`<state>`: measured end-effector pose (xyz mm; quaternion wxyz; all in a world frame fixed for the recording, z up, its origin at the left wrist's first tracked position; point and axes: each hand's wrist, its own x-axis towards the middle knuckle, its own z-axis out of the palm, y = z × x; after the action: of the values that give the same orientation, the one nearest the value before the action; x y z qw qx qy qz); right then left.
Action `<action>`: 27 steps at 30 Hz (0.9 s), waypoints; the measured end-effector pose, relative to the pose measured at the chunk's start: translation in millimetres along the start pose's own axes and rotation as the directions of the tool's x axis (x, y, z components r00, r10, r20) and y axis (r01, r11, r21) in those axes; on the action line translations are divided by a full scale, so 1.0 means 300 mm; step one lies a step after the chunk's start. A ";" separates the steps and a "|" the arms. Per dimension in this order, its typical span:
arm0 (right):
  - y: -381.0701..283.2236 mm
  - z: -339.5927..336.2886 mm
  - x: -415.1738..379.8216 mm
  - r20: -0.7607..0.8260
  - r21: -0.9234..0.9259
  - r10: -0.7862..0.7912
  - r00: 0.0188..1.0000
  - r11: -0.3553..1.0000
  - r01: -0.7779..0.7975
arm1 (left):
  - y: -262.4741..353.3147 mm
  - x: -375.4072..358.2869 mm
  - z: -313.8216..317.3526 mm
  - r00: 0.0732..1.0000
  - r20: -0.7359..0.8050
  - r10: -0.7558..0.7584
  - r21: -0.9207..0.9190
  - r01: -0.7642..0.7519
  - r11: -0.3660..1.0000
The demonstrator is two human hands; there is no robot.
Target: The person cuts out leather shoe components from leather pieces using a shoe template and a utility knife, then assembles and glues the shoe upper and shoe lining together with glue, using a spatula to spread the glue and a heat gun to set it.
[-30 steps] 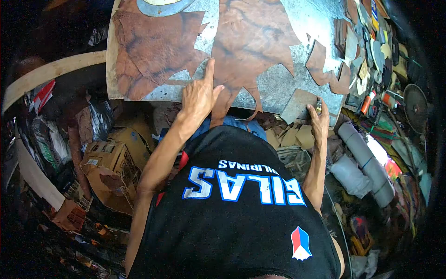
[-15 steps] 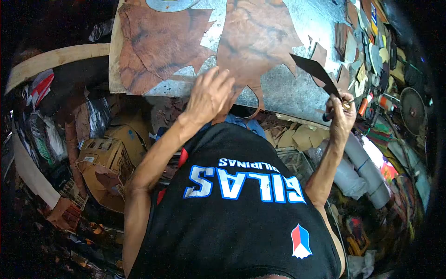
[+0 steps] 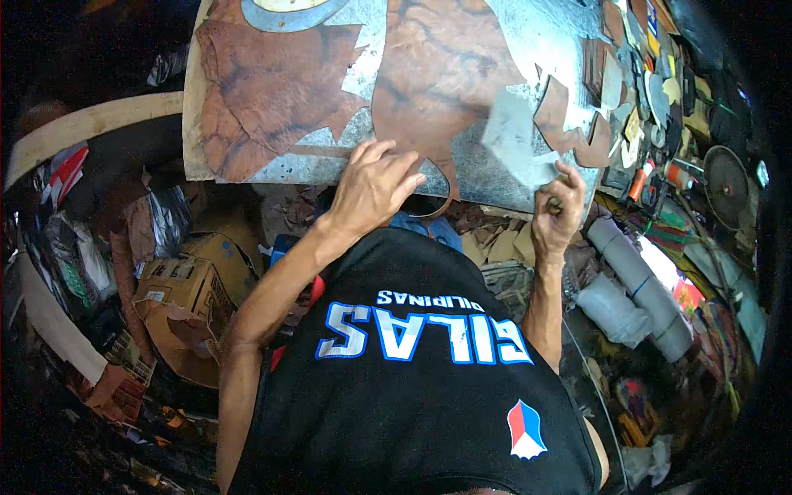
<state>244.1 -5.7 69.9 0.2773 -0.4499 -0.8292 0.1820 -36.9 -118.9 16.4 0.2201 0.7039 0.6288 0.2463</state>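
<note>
My left hand [image 3: 375, 183] is open, fingers spread, at the table's front edge beside a large brown leather hide [image 3: 437, 74]. A narrow strip of the hide curves down past the fingertips. My right hand [image 3: 557, 210] is closed at the right front of the table, fingers curled, pinching a flat grey piece [image 3: 513, 136]. That piece is smeared by motion, and its material is hard to tell. Another brown leather piece [image 3: 272, 91] with a jagged right edge covers the left of the table. Smaller cut leather pieces [image 3: 551, 111] lie beyond the grey piece.
The table has a metal sheet top [image 3: 483, 186]. A pale ring-shaped piece [image 3: 293, 15] lies at the back. Stacked leather and templates [image 3: 656, 99] crowd the right side. A cardboard box [image 3: 194, 285] stands lower left, and grey rolls [image 3: 639, 280] lie lower right.
My right hand has moved left and slightly down; the flat piece has swung leftward and shows grey instead of dark. My left hand stays nearly in place. The view has shifted slightly.
</note>
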 end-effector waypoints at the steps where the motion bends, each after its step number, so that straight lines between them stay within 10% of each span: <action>1: -0.021 0.000 0.003 0.025 -0.045 -0.110 0.994 0.993 0.111 | 0.022 0.023 -0.040 0.963 0.110 -0.246 -0.384 0.269 0.883; 2: -0.056 0.006 -0.002 0.058 0.031 -0.118 0.991 0.993 0.116 | 0.036 0.035 -0.058 0.859 0.304 -0.411 -0.659 0.501 0.560; 3: -0.092 0.014 -0.016 0.092 0.106 -0.127 0.988 0.987 0.117 | 0.034 0.036 -0.055 0.860 0.310 -0.405 -0.657 0.502 0.563; 5: -0.127 0.032 -0.063 0.213 0.177 -0.122 0.969 0.981 0.085 | 0.016 0.023 -0.051 0.811 0.469 -0.350 -0.850 0.522 0.071; 8: -0.157 0.080 -0.104 0.290 0.249 -0.198 0.936 0.960 0.126 | -0.030 -0.055 -0.067 0.782 0.523 -0.338 -0.808 0.581 0.094; 10: -0.150 0.095 -0.170 0.501 0.334 0.021 0.865 0.917 -0.215 | -0.032 -0.071 -0.065 0.759 0.525 -0.386 -0.792 0.601 0.106; 11: -0.168 0.094 -0.122 0.334 0.259 -0.204 0.920 0.959 0.119 | -0.026 -0.088 -0.065 0.739 0.519 -0.430 -0.786 0.610 0.101; 16: -0.177 0.109 -0.137 0.269 0.304 -0.034 0.962 0.951 -0.052 | -0.046 -0.134 -0.044 0.712 0.498 -0.495 -0.797 0.601 0.062; 18: -0.182 0.103 -0.129 0.488 0.344 0.230 0.842 0.836 -0.428 | -0.052 -0.134 -0.034 0.720 0.498 -0.483 -0.795 0.601 0.077; 21: -0.157 0.124 -0.139 0.407 0.405 0.201 0.891 0.835 -0.373 | -0.041 -0.114 -0.035 0.733 0.498 -0.464 -0.790 0.604 0.106; 23: -0.085 0.106 -0.099 0.235 0.253 0.069 0.970 0.959 -0.130 | -0.038 -0.096 -0.036 0.739 0.491 -0.462 -0.789 0.602 0.124; 25: 0.123 0.079 0.023 0.105 -0.264 0.275 0.956 0.934 -0.240 | -0.047 -0.094 -0.046 0.755 0.466 -0.462 -0.805 0.578 0.133; 27: 0.211 0.052 0.174 0.163 -0.324 0.504 0.848 0.839 -0.436 | -0.053 -0.094 -0.044 0.755 0.465 -0.463 -0.803 0.580 0.138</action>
<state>252.2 71.2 38.1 0.0555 -0.6493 -0.7365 0.1813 -59.9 -145.1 14.8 0.6765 0.2021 0.5680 0.4230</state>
